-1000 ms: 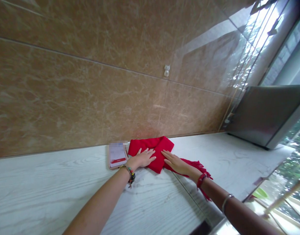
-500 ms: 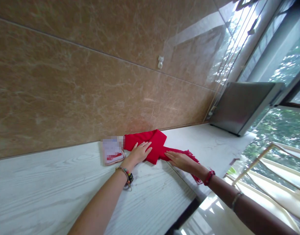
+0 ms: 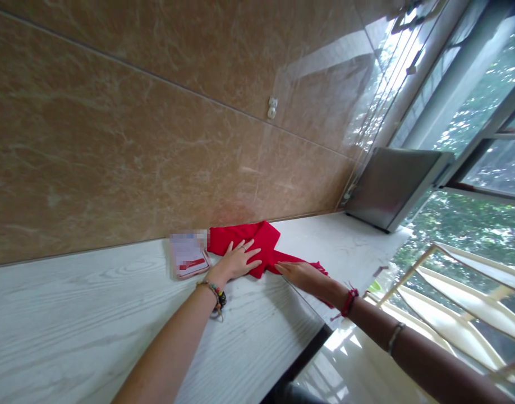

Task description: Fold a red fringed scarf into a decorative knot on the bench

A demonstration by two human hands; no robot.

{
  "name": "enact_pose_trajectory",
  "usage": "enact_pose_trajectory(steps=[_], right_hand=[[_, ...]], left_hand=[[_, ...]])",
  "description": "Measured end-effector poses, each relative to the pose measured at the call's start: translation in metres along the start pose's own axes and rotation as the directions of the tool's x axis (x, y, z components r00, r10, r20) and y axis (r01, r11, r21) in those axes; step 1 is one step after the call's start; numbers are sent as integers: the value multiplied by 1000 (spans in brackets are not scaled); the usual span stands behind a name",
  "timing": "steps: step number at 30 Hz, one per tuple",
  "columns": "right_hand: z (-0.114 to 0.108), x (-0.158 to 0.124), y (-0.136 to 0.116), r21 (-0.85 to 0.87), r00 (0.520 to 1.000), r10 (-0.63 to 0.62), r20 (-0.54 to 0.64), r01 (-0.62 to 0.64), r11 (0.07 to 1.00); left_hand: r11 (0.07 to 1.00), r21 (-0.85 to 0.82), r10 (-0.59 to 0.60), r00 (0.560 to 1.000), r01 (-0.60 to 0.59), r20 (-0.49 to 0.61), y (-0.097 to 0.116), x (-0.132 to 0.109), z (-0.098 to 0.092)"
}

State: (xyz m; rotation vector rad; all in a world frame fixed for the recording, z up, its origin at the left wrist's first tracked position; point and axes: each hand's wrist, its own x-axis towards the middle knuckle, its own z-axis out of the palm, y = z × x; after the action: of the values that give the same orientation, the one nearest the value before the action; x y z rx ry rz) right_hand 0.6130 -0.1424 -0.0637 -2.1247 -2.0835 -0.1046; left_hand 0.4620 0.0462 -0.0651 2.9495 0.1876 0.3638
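A red scarf (image 3: 267, 238) lies folded over itself on the white wood-grain surface (image 3: 93, 314). One narrower tail with a fringed end runs down to the right. My left hand (image 3: 236, 261) rests palm down on the folded part, fingers spread, with a ring on one of them. Flat on the tail lies my right hand (image 3: 302, 276), fingers stretched out and covering some of the cloth. Neither hand grips the fabric. A phone (image 3: 188, 264) in a pinkish case, its screen blurred out, lies left of the scarf, close to my left hand.
A brown marble-tiled wall (image 3: 114, 140) rises directly behind the surface. At its far right end stands a grey metallic box-shaped appliance (image 3: 390, 188) by the windows. A cream-coloured rack (image 3: 463, 280) stands at the right, beyond the surface's edge.
Both hands stay on the scarf; the right hand looks slightly more edge-on. The whole view has shifted a little, so everything sits further left.
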Motion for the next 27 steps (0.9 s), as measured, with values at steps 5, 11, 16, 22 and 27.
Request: enact_pose_trajectory(steps=[5,11,16,22,27], right_hand=[[-8,-15,3,-22,999,34,29,-33,999],[2,-56,28,-33,969,230,84,-228,973],[-14,-70,38,-38,905,405,128,-403,914],[-8,-4,19,7,907,408,-103,-410,912],[21,-2,24,-30,933,357,-48,-358,933]], left_hand=[[1000,14,2,999,-1,-39,0,-1,2],[1000,-10,-26,999,26,33,-3,1,6],[1000,12,-19,1000,19,-4,-4,2,9],[1000,28,-1,1000,1,-7,-5,5,11],[999,12,-35,999,35,37,-7,8,12]])
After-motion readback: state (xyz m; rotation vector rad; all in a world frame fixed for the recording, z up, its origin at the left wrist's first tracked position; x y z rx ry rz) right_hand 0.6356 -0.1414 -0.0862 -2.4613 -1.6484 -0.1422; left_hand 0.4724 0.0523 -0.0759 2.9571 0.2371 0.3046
